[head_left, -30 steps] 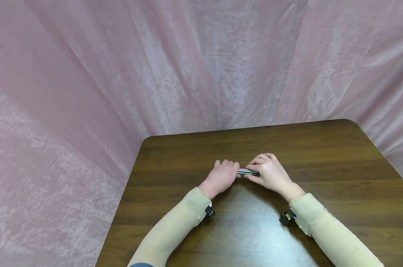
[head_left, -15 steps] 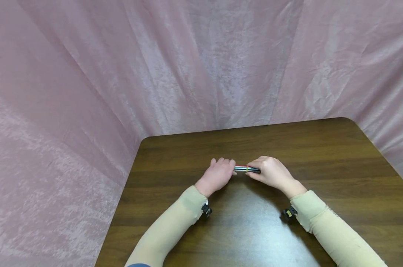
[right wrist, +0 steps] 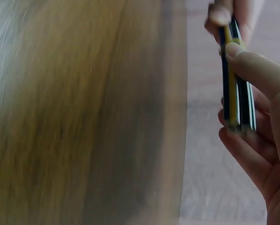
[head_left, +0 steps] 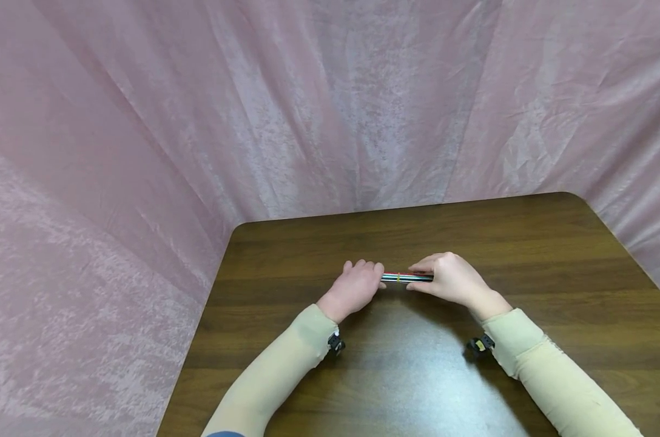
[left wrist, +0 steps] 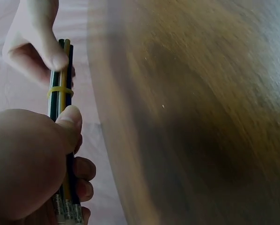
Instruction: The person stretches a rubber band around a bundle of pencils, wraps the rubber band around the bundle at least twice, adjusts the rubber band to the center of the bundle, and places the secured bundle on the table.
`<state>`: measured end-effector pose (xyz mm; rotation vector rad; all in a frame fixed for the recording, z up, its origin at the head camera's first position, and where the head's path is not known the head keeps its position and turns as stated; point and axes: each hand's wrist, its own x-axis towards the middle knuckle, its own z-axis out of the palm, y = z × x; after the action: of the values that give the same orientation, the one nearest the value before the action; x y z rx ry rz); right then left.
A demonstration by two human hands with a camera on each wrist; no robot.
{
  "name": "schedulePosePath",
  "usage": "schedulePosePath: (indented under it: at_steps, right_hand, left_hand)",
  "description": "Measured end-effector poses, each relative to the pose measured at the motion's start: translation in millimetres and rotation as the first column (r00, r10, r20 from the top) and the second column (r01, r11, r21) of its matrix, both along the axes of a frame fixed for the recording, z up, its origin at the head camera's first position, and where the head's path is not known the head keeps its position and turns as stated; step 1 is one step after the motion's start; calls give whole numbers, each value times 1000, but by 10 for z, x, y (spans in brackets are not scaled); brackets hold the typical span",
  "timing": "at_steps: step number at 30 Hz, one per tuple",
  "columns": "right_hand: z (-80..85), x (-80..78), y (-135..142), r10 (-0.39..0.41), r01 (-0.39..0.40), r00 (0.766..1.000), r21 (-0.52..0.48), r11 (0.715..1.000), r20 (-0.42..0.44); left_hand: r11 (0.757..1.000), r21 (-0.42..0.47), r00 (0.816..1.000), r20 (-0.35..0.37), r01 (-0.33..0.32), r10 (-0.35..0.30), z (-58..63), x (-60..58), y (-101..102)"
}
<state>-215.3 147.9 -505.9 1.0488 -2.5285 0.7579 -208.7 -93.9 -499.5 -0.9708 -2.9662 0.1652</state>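
Observation:
A bundle of pencils [head_left: 415, 278], in dark, yellow and white-striped colours, is held level above the table between both hands. A yellow rubber band [left wrist: 60, 89] circles it near the middle. My left hand [head_left: 356, 286] grips one end, its thumb along the pencils; metal ferrules [left wrist: 68, 208] stick out below that palm in the left wrist view. My right hand [head_left: 457, 280] pinches the other end between thumb and fingers. In the right wrist view its thumb [right wrist: 247, 61] lies on the pencils close to the band, and the cut ends [right wrist: 238, 126] show near the curled fingers.
The brown wooden table [head_left: 308, 243] has rounded far corners. Pink velvety curtains [head_left: 335, 109] hang behind it and along the sides. Small black wrist cameras [head_left: 335, 343] are strapped at the cuffs of the light sleeves.
The left hand and the rubber band have shifted slightly left. My right hand has slid a little to the right along the bundle, so more of the pencils shows between the hands.

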Motion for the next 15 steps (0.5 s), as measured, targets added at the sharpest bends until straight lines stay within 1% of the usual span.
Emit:
schedulePosePath:
  at_steps: [2,3,5,8,10,12,15]
  right_hand:
    - [1,2,9,5,-4,1000,11,1000,-4]
    - [-8,-1,-3,16,-16,1000,22,1000,-10]
    - [-24,-7,-46,46,-45,999,39,998,-20]
    - [-35,-5,-115,74,-73,997,45,996,-32]
    - [-41,2,-142,75,-74,997,41,996,-36]
    - [-54,11,-159,69,-67,997,40,997,-37]
    - [-82,24,-183,54,-53,998,52,997,-33]
  left_hand:
    - [1000,-2,1000,-20,1,-1,-11,1,-14]
    - [1000,-8,999,-36,12,-12,-17,5,-12]
    - [999,-29,994,-96,42,-44,-24,17,1]
    - [994,-74,978,-191,74,-87,-37,33,25]
    - [992,-101,966,-239,76,-99,-43,41,34]
    - [991,-112,963,-252,70,-97,-50,46,35]
    - [992,-113,966,-243,63,-89,-60,54,31]
